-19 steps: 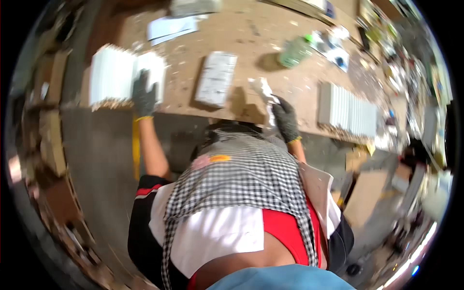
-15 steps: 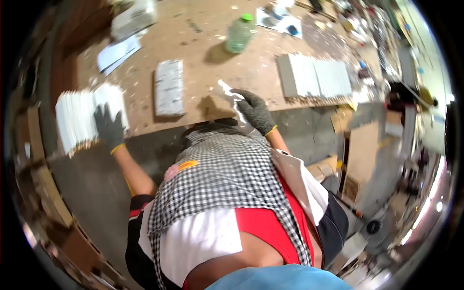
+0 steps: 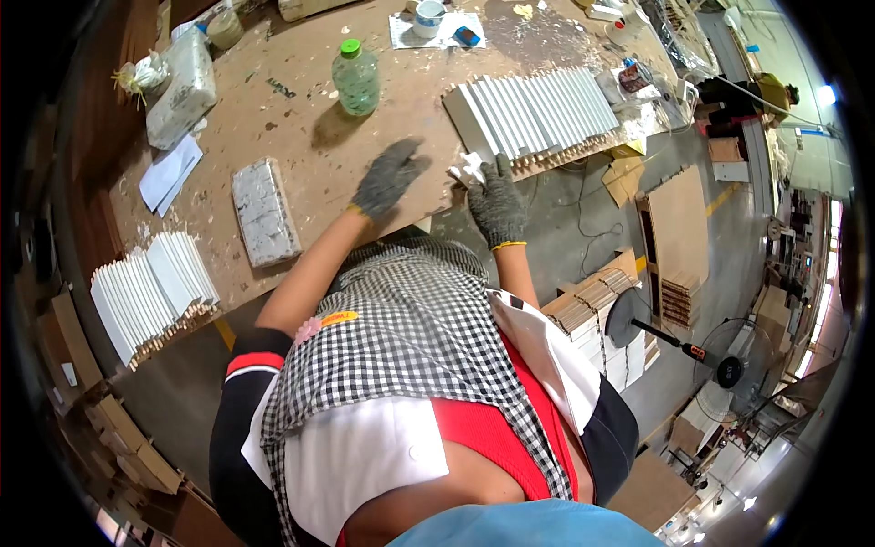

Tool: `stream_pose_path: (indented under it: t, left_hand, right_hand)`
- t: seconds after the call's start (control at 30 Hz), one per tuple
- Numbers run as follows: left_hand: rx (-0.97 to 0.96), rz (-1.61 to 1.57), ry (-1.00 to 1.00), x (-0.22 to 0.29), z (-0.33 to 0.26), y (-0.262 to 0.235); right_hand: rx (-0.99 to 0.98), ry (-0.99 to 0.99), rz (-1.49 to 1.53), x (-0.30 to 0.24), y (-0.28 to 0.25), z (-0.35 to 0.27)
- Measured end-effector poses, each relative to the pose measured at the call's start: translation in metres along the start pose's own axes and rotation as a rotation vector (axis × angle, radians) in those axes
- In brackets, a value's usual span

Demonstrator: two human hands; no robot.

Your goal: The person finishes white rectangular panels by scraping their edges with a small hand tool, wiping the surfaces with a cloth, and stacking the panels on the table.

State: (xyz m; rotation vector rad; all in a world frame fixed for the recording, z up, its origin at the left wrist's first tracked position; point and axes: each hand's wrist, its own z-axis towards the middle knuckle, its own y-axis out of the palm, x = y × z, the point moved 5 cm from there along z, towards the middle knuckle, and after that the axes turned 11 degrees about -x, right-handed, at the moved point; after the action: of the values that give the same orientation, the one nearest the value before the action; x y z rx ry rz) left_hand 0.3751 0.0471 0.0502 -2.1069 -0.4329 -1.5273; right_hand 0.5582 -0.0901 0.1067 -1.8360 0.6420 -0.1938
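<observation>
My left hand (image 3: 390,180), in a dark grey knit glove, hovers over or rests on the worktable (image 3: 319,196) near its front edge. Its fingers are stretched out with nothing in them; a little blur softens them. My right hand (image 3: 499,206), gloved alike, is at the table edge by the near-left corner of a row of white slats (image 3: 538,114) with bare wood-coloured ends. A crumpled white piece, cloth or paper (image 3: 469,170), is held at its fingers. A second, smaller batch of white slats (image 3: 150,292) lies at the table's left front.
A white-wrapped block (image 3: 265,212) lies left of my left hand. Behind stands a green-capped clear bottle (image 3: 356,80). Folded paper (image 3: 171,173) and a plastic-wrapped bundle (image 3: 182,91) are at the left, a cup (image 3: 427,18) at the back. A fan (image 3: 661,337) stands right.
My left hand has left the left batch of slats and moved right across the table. My right hand, still with the crumpled white piece, has come to the right-hand slats. The view has turned rightward.
</observation>
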Motion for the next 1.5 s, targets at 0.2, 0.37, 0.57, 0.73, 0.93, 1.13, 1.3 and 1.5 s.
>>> stream_pose_path:
  t: [0.2, 0.37, 0.57, 0.73, 0.93, 1.13, 1.3, 1.5]
  left_hand:
    - [-0.186, -0.386, -0.423, 0.016, 0.079, 0.054]
    - [-0.012, -0.115, -0.392, -0.043, 0.096, 0.055]
    - [-0.075, -1.14, -0.11, -0.053, 0.006, 0.025]
    - [0.184, -0.673, -0.112, -0.085, -0.161, -0.04]
    - [0.474, -0.566, -0.367, -0.081, -0.258, -0.117]
    - [0.608, -0.287, -0.425, -0.065, -0.327, -0.14]
    - [0.632, -0.445, -0.461, -0.138, -0.36, -0.128]
    - [0.7, -0.649, -0.329, -0.103, -0.348, -0.137]
  right_hand:
    - [-0.165, -0.156, 0.325, -0.025, -0.019, -0.013]
    - [-0.423, -0.264, 0.816, -0.011, -0.022, -0.023]
    - [-0.014, -0.189, 1.173, 0.07, -0.022, 0.017]
    - [-0.058, -0.584, 0.518, 0.016, -0.024, 0.05]
    - [-0.484, -0.619, 0.971, -0.147, -0.005, 0.053]
    - [-0.279, -0.996, 0.537, -0.333, -0.017, -0.018]
    - [-0.092, -1.671, 0.01, -0.404, 0.09, -0.079]
    - [-0.348, -1.05, -0.108, -0.424, 0.11, 0.083]
